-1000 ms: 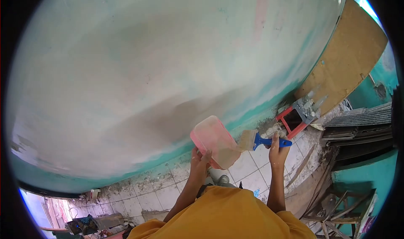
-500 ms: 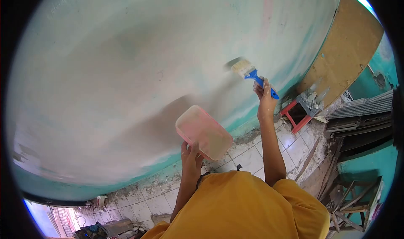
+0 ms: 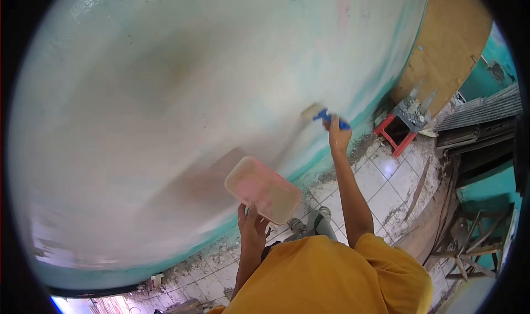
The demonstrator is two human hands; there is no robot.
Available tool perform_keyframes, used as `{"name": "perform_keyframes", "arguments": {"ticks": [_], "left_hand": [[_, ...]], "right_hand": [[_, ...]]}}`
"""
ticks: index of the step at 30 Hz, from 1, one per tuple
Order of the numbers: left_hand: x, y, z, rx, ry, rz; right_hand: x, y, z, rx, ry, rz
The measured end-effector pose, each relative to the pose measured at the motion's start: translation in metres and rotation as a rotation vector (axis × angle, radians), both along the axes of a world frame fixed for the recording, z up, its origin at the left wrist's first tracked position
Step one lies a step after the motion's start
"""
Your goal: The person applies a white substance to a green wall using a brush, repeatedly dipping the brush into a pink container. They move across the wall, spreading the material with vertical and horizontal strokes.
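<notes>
My right hand point(image 3: 338, 136) is closed round the blue handle of a paintbrush point(image 3: 322, 114). The brush's pale bristles meet the wall point(image 3: 221, 93), which is coated whitish over turquoise. Lower and to the left, my left hand point(image 3: 253, 225) grips the near edge of a pink plastic tub point(image 3: 264, 191). Whitish paint coats the inside of the tub, and its open top faces me. My thumb shows at the rim, while the other fingers are partly hidden beneath it.
A red and grey stool point(image 3: 398, 132) with paint-crusted things on top stands at the right by a brown board point(image 3: 450, 32). Corrugated sheets point(image 3: 483, 112) and a wooden frame point(image 3: 477, 242) are farther right. White floor tiles point(image 3: 372, 178) are stained and littered with debris.
My right hand and the brush have moved down and slightly left along the wall. The tub sits a little lower in view. The camera view has shifted, and my feet now show.
</notes>
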State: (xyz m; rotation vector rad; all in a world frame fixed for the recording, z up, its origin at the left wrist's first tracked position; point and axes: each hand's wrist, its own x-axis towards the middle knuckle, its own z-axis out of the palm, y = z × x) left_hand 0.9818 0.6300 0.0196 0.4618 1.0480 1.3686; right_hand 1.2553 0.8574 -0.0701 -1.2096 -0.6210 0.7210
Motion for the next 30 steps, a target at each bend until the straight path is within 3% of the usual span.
{"name": "perform_keyframes", "arguments": {"ticks": [2,5,8,10,14,16,20,23,26,28,30], "left_hand": [[0.001,0.003,0.004,0.014,-0.001,-0.018],[0.000,0.007,0.005,0.031,-0.017,-0.033],[0.003,0.011,0.006,0.035,-0.051,-0.043],[0.003,0.013,0.006,0.035,-0.062,-0.054],[0.000,0.010,0.005,0.043,-0.038,-0.078],[-0.003,0.008,0.002,0.036,-0.042,-0.068],[-0.009,0.003,-0.002,0.003,-0.041,-0.080],[-0.011,0.002,-0.005,0.006,-0.038,-0.082],[-0.012,0.001,-0.004,0.016,-0.039,-0.088],[-0.011,0.001,-0.004,0.020,-0.039,-0.093],[-0.010,0.001,-0.001,0.031,-0.039,-0.108]], "right_hand": [[0.000,0.010,0.076,0.075,-0.049,-0.022],[-0.001,0.012,0.189,0.397,0.034,-0.017],[-0.008,0.011,0.244,0.568,0.153,0.040],[-0.010,0.014,0.238,0.640,0.225,0.108],[-0.024,0.014,0.101,0.349,0.386,-0.047],[-0.034,-0.006,0.025,0.199,0.342,-0.111],[-0.033,-0.029,-0.039,-0.046,0.239,-0.084],[-0.022,-0.006,-0.001,0.031,0.088,-0.051],[-0.012,0.009,0.103,0.169,-0.062,-0.045],[-0.009,0.002,0.164,0.321,0.025,-0.027],[-0.002,-0.001,0.180,0.411,0.087,0.008]]}}
